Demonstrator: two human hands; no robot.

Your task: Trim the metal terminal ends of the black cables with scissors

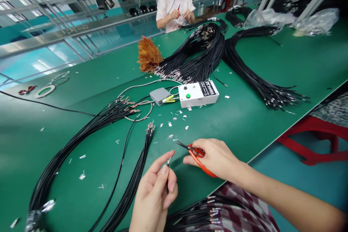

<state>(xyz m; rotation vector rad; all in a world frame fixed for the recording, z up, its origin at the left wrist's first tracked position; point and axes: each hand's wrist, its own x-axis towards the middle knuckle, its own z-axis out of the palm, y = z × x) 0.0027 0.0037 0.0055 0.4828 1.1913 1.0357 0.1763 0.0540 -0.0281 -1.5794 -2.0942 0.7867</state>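
One wire [168, 165], one snips [196, 155]

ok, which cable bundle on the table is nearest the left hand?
The small bundle running just left of the left hand; the others lie farther up or across the table.

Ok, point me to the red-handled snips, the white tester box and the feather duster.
red-handled snips [196, 154], head view, on the red handle by the right hand.
white tester box [198, 94], head view, on its top face.
feather duster [148, 56], head view, on the orange feathers.
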